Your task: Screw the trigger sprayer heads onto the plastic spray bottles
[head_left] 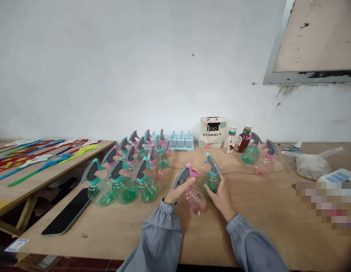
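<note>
My left hand is closed around the neck of a pink spray bottle with a grey and pink trigger head, tilted over the wooden table. In my right hand is a green spray bottle with a grey and turquoise head; my fingers wrap its round body. The two bottles are side by side, close together. To the left stands a group of several more green and pink spray bottles. Another green spray bottle and a pink spray bottle stand to the right.
A black phone lies at the left. Against the wall are a blue popsicle mould, a paper bag, a white bottle and a dark red bottle. A plastic bag lies at right. Colourful strips cover the left table.
</note>
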`<action>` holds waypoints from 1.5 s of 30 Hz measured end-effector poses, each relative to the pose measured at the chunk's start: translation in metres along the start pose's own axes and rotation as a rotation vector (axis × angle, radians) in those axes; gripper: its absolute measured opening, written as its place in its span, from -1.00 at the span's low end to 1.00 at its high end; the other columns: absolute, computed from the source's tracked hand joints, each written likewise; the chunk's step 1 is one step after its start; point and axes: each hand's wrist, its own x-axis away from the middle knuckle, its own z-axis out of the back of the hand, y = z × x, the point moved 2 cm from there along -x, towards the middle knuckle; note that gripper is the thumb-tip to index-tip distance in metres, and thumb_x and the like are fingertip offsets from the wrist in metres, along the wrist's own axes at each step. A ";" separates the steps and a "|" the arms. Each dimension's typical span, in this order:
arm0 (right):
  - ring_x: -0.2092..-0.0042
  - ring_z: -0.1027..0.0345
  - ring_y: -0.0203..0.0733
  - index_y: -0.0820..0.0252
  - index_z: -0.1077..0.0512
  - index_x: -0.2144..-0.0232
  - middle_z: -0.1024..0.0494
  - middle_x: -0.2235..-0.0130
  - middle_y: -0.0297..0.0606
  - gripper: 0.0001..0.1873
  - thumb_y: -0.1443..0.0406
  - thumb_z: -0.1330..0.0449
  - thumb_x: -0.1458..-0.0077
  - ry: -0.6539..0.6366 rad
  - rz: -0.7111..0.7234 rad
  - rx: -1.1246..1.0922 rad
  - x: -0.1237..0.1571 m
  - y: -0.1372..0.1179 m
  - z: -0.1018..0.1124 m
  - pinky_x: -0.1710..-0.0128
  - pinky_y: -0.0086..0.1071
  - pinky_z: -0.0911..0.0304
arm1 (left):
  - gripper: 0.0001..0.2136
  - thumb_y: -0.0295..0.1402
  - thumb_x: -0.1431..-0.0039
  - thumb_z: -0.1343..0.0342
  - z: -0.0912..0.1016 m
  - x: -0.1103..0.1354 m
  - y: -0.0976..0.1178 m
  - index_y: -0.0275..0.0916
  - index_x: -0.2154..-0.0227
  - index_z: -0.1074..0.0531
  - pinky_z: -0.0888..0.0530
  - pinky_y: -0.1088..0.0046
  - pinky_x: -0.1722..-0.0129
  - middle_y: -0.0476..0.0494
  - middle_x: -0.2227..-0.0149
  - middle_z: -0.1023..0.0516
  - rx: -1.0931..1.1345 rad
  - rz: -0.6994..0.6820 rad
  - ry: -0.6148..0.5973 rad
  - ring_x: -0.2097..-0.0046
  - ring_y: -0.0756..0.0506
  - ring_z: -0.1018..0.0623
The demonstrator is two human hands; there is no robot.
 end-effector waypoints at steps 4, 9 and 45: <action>0.05 -0.46 0.15 0.37 -0.14 -0.17 -0.50 0.04 0.15 -0.17 -0.12 -0.14 -0.09 -0.003 -0.008 0.032 0.000 0.000 0.001 0.12 -0.04 -0.39 | -0.69 -0.04 -0.13 -0.16 0.005 -0.004 -0.001 -0.22 0.38 -0.48 -0.52 0.34 0.12 -0.08 0.40 -0.56 -0.074 -0.082 0.200 0.28 -0.08 -0.58; 0.05 -0.45 0.15 0.34 -0.13 -0.19 -0.50 0.04 0.14 -0.15 -0.14 -0.14 -0.08 -0.012 -0.020 0.042 0.000 0.000 0.001 0.13 -0.03 -0.39 | -0.67 -0.16 -0.06 -0.25 0.010 -0.013 0.000 -0.22 0.15 -0.52 -0.45 0.30 -0.02 -0.17 0.19 -0.61 -0.342 -0.196 0.234 0.09 -0.14 -0.58; 0.03 -0.46 0.15 0.30 -0.13 -0.20 -0.50 0.02 0.09 -0.20 -0.08 -0.17 -0.09 -0.022 -0.012 0.019 0.002 0.001 0.001 0.10 -0.03 -0.41 | -0.45 -0.44 -0.22 0.01 0.040 -0.155 -0.121 -0.37 -0.28 -0.12 -0.22 0.09 -0.24 -0.53 -0.26 -0.23 -0.887 0.171 0.515 -0.29 -0.34 -0.27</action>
